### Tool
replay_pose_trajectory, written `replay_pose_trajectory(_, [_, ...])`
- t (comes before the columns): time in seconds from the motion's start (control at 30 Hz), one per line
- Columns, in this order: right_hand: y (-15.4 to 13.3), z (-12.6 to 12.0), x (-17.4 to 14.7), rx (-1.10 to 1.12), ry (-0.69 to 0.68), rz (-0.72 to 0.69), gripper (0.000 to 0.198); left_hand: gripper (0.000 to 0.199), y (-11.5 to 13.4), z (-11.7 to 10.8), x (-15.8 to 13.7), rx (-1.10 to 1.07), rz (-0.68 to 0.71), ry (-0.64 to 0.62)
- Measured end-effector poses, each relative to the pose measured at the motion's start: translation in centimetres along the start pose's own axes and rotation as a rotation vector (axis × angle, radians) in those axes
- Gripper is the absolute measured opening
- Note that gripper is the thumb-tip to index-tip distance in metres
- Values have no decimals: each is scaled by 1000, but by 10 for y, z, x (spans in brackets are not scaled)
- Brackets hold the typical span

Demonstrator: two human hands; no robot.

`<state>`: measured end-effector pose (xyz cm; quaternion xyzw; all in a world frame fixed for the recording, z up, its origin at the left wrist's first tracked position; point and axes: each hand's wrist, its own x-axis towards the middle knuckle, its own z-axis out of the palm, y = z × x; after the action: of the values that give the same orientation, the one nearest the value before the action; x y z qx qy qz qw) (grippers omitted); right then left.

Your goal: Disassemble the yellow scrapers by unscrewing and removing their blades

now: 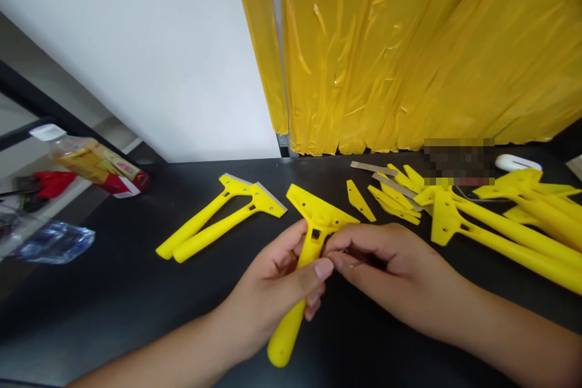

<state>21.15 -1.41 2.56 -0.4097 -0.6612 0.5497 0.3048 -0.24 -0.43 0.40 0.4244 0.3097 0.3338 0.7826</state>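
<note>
My left hand [277, 279] is wrapped round the handle of a yellow scraper [291, 327], whose wide head points up and away from me. No blade shows along that head. Thumb and fingers of my right hand [391, 260] are pinched together beside the scraper's neck, touching or nearly touching it; a thin glint shows at the fingers, too small to name. Left of my hands, a scraper with a metal blade [268, 201] overlaps a second bladed scraper [204, 212]. Just beyond my right hand lies a loose yellow clamp plate [361, 201].
On the right are more yellow scraper handles [513, 236], several loose plates [395, 200] and grey blade strips [375, 167]. Behind them sits a white rounded object [518, 162]. A drink bottle [95, 160] lies at the left, near clear plastic packaging [57, 242]. Yellow sheeting [409, 54] hangs behind.
</note>
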Motion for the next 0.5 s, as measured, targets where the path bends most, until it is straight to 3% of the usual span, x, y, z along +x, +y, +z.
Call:
replay_pose_trajectory(0.17, [-2,-6,-2,289,-324,-114,28,33,-2,-6,-8,-53,-77,-166])
replay_pose_trajectory(0.33, [-3,-20,-10,303,-674,133,36,55,-1,-2,-18,-15,-211,-308])
replay_pose_trajectory(0.5, [-3,-33,-3,244,-922,111,51,58,-8,2,-20,-73,-283,-364])
